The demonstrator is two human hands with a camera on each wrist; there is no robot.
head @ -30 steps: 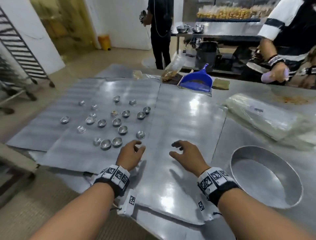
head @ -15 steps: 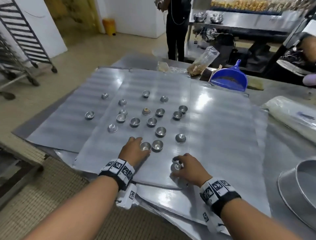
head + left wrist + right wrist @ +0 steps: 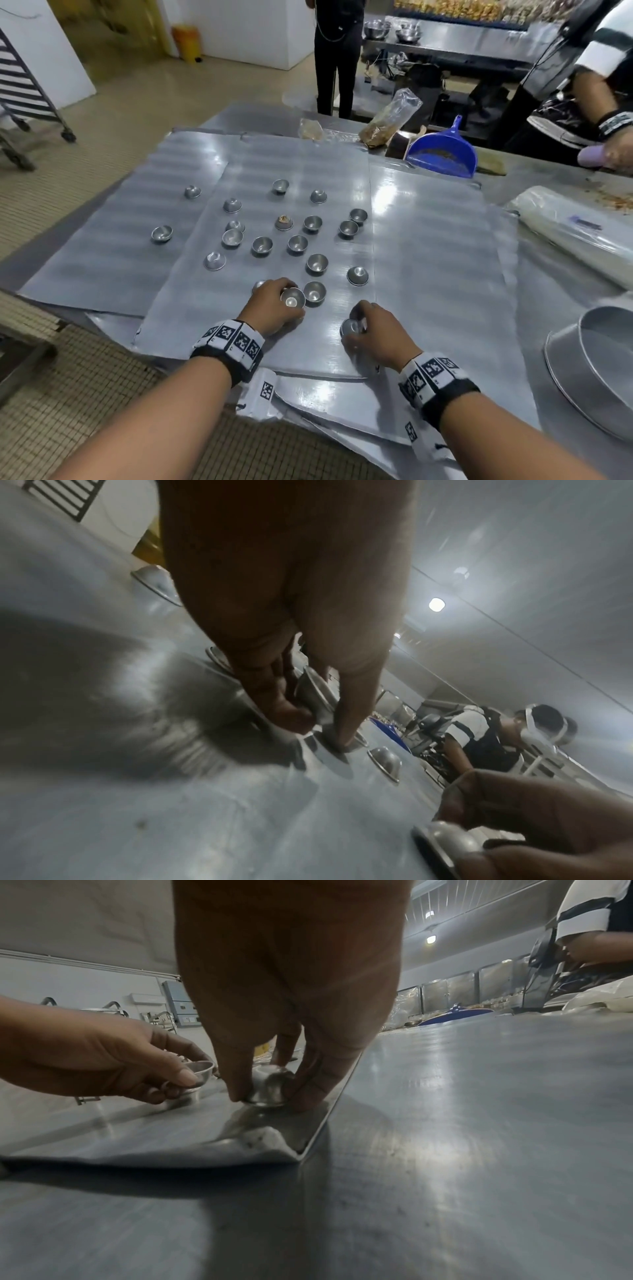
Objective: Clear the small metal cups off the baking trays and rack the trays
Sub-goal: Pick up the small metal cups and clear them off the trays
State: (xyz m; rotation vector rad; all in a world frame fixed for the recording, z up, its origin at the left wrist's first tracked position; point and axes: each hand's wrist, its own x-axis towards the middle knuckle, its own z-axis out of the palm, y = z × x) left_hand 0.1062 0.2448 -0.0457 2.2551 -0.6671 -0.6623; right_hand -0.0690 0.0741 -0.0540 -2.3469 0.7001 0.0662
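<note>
Several small metal cups stand scattered on the middle baking tray, some upright and some upside down. A few more sit on the left tray. My left hand pinches one cup near the tray's front, tilted just off the sheet; the left wrist view shows this cup between thumb and fingers. My right hand grips another cup at the tray's front right corner. In the right wrist view this upturned cup touches the tray under my fingertips.
A round metal pan sits at the right, a plastic-wrapped roll behind it. A blue dustpan and a crumb bag lie at the back. A wheeled rack stands far left. One person stands beyond the table, another person at its right.
Both hands reached forward from resting open on the sheet. Each now pinches a cup, and the left one has tipped its cup up.
</note>
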